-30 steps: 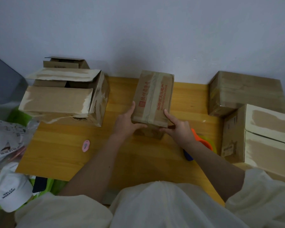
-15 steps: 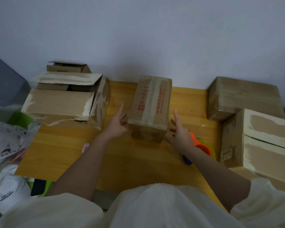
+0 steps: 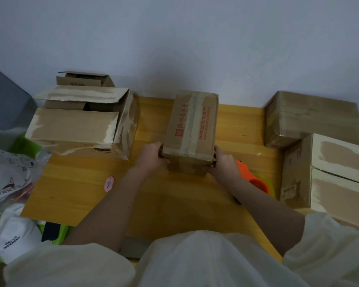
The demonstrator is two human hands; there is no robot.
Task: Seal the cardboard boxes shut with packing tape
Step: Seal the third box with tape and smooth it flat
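A small cardboard box with red print and a strip of tape along its top seam stands in the middle of the wooden table. My left hand grips its near left corner and my right hand grips its near right corner. Behind my right wrist lies an orange tape dispenser, partly hidden by the arm.
An open box with raised flaps sits at the left, a smaller open box behind it. Two closed boxes, one wrapped and one pale, stand at the right. A pink cutter lies near the left edge. Bags and a white cap lie beside the table.
Half a second ago both hands hovered open beside the box. Now they have closed in and grip its near corners. The box stays on the table.
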